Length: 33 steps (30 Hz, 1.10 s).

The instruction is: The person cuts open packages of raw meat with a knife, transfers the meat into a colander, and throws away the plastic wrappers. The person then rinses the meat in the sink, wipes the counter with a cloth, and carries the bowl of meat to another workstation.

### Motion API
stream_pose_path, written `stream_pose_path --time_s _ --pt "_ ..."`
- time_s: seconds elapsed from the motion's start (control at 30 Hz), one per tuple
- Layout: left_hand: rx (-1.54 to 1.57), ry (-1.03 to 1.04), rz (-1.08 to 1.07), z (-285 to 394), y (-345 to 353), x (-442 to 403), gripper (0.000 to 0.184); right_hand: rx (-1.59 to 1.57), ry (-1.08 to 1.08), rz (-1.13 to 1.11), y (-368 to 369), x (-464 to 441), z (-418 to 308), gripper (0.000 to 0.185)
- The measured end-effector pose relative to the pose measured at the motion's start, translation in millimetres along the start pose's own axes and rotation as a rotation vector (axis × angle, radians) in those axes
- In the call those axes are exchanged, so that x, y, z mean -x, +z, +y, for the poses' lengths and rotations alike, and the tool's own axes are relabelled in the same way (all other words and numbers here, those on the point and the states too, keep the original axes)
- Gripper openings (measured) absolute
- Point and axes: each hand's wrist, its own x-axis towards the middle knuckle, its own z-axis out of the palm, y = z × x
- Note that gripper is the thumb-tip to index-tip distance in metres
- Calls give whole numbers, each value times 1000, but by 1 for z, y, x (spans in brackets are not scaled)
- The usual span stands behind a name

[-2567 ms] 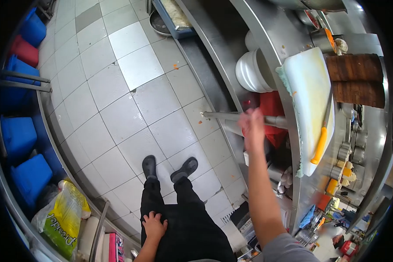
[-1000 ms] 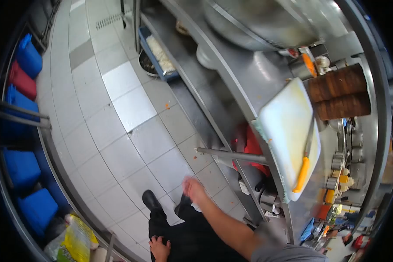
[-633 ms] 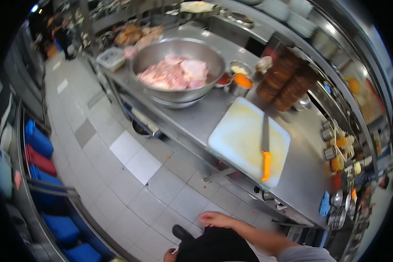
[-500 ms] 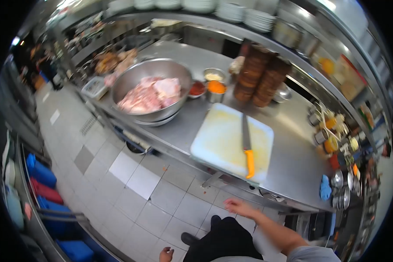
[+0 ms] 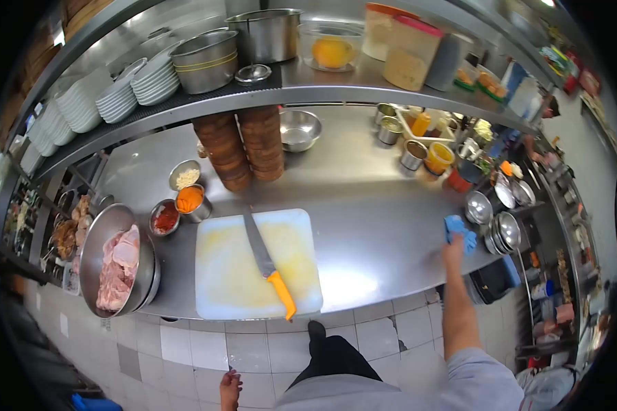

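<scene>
My right hand (image 5: 452, 244) reaches across the steel counter and is closed on a crumpled blue cloth (image 5: 463, 233), which partly hides the fingers. Low in the view, my left hand (image 5: 231, 387) hangs over the floor, loosely curled with fingers apart and nothing in it. A white cutting board (image 5: 219, 274), stained yellow, lies at the counter's front edge. On it rests a chef's knife (image 5: 264, 257) with an orange handle pointing toward me. Left of the board stands a large steel bowl (image 5: 146, 264) of raw meat (image 5: 120, 267).
Small containers hold red paste (image 5: 165, 218), orange powder (image 5: 190, 199) and chopped garlic-like bits (image 5: 187, 178). Two dark brown stacks (image 5: 260, 147) stand behind the board. Metal bowls (image 5: 506, 229) sit beside the cloth. An overhead shelf (image 5: 363, 92) carries plates, pots and tubs.
My view has swung right along the counter. My right hand has moved from beside my body to the blue cloth. My left hand still hangs low.
</scene>
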Motion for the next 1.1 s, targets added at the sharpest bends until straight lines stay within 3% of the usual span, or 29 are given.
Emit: stream_pose_path --time_s 0.07,0.1,0.13,0.23,0.3,0.33,0.4,0.5,0.57,0.63,0.67,0.73,0.8,0.87,0.93,1.03,1.1 --pt "-213 -121 -30 6 6 9 33 -51 337 -291 -18 -41 29 58" --pt "-204 -136 8 8 6 15 33 126 162 -44 46 -42 114 60" --pt "-239 -205 12 2 4 20 32 41 132 -90 68 -45 166 64" --pt "-315 -249 69 -18 -8 34 29 -175 224 -265 89 -42 176 71" --pt "-308 126 207 -8 -3 32 26 20 278 -343 50 -45 97 67" --pt "-285 166 272 22 10 36 24 118 299 -387 17 -48 37 65" --pt "-233 286 266 86 43 28 24 93 247 -411 34 -29 -6 64" --pt "-223 548 -34 216 122 32 36 -109 40 -471 13 9 -102 49" --pt "-458 686 -208 271 169 23 46 -282 -49 -511 20 35 -160 44" --pt "-590 727 -240 301 209 18 52 -500 -10 -638 12 36 -226 41" --pt "-767 764 -185 299 225 3 60 -751 173 -684 10 37 -259 36" --pt "-947 783 -124 297 241 -8 67 -781 163 -682 -17 26 -326 31" --pt "-935 671 -100 294 244 -11 70 -705 -245 -420 -5 34 -368 29" --pt "-880 683 -38 275 237 -19 74 -713 -508 -324 3 48 -413 32" --pt "-816 700 39 263 225 -20 79 -609 -767 -380 24 71 -446 37" --pt "-656 665 32 260 196 -13 81 -487 -779 -507 30 67 -471 40" --pt "-472 449 -54 255 180 0 82 -422 -733 -565 61 40 -477 37"
